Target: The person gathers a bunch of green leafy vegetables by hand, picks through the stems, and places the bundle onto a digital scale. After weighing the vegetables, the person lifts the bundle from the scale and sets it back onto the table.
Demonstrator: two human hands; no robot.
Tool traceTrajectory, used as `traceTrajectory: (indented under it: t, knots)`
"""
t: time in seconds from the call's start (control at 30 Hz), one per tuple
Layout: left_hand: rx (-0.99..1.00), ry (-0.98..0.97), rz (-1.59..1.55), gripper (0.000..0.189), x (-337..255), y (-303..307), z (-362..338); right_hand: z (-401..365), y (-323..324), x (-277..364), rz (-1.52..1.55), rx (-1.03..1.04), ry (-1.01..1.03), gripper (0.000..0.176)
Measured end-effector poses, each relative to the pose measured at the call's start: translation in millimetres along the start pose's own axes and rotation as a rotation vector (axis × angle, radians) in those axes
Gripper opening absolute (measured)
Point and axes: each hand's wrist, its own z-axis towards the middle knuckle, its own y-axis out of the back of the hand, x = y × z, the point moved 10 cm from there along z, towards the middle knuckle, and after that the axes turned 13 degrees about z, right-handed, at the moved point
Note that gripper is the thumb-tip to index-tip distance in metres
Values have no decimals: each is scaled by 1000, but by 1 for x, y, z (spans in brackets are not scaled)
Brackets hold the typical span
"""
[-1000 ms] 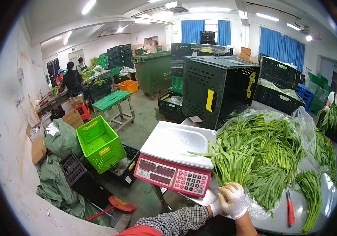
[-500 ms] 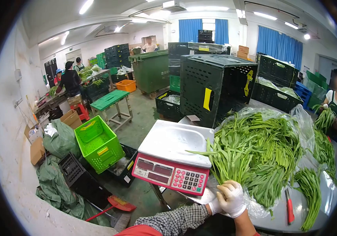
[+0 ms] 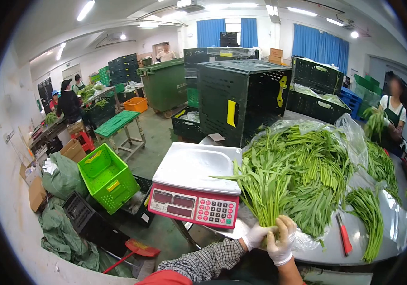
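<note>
A bunch of water spinach (image 3: 265, 199) stands with its stems down in my gloved hands and its leaves fanned upward. My left hand (image 3: 257, 236), below a checkered sleeve, is closed around the stem ends. Against their right side, my right hand (image 3: 282, 240) has its fingers curled on the stems, partly hiding them. Just left of the bunch is a red scale (image 3: 191, 205) with a white weighing pan (image 3: 196, 164); one leaf tip reaches over the pan. A large heap of water spinach (image 3: 312, 175) lies on clear plastic to the right.
A red-handled knife (image 3: 344, 237) lies on the metal table (image 3: 322, 262), beside a separate bundle of greens (image 3: 368, 223). Behind the scale stands a dark crate (image 3: 222, 99) on its side. A bright green crate (image 3: 108, 178) is at left. A co-worker (image 3: 394, 111) holds greens at far right.
My view has turned slightly right, so the scene sits further left. My hands have moved slightly apart, showing more of the left one, and the bunch is gathered more upright between them.
</note>
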Motion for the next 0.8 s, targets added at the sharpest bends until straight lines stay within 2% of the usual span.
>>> traceTrajectory:
  t: [0.03,0.13,0.2,0.3,0.37,0.53,0.67,0.7,0.8]
  knots:
    - [-7,47,-5,31,4,-1,0,-13,-1,-14,-27,13,-84,48]
    - [8,46,14,37,11,5,2,-39,-3,-38,77,-68,-234,56]
    - [-6,50,68,39,11,2,2,-49,-10,-45,53,-36,-262,60]
    - [-40,-22,239,39,-6,-17,1,-50,3,-36,113,-150,-222,58]
    - [17,-14,287,39,-15,-41,-3,-48,22,-21,107,-208,-171,58]
    - [91,-21,288,39,-19,-81,-9,-50,54,-6,53,-229,-149,58]
    - [122,101,27,38,19,-78,-14,-59,58,-7,-22,-214,-187,51]
    - [92,148,-34,33,32,-74,-16,-62,56,-11,-14,-202,-217,49]
    - [46,172,-157,35,56,-63,-21,-79,44,-28,7,-177,-263,46]
